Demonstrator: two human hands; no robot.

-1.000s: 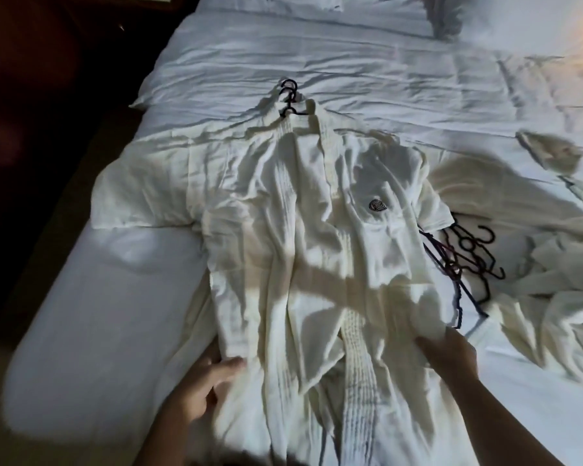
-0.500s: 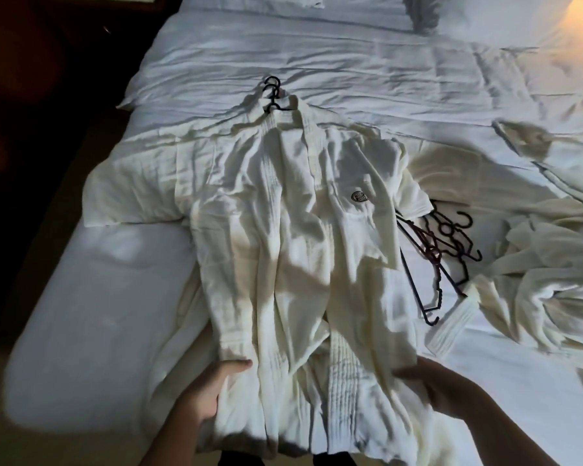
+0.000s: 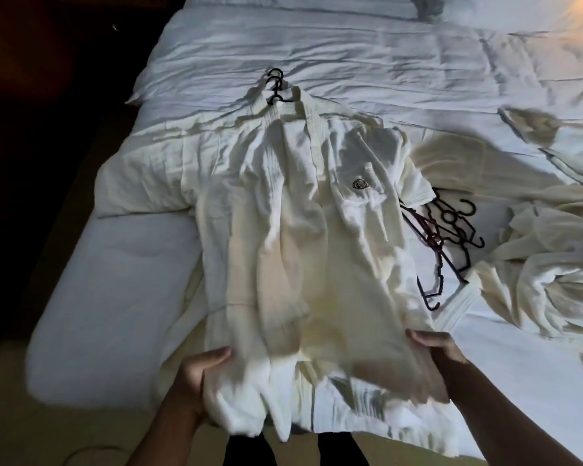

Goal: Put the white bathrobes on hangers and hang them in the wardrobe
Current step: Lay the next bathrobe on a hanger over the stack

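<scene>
A: Where's the bathrobe?
B: White bathrobe lies flat and front up on the bed, collar far, hem near. Dark hanger hooks stick out past the collar.
A: Hands?
B: Left hand has its fingers curled round the bunched near-left hem. Right hand pinches the near-right edge, thumb on top. The hem is blurred.
A: Surface?
B: Rumpled white duvet. Loose hangers lie tangled just right of the robe. Second bathrobe is heaped at the right edge.
A: Room?
B: Dim. Dark floor left of the bed, warm light in the far right corner.
</scene>
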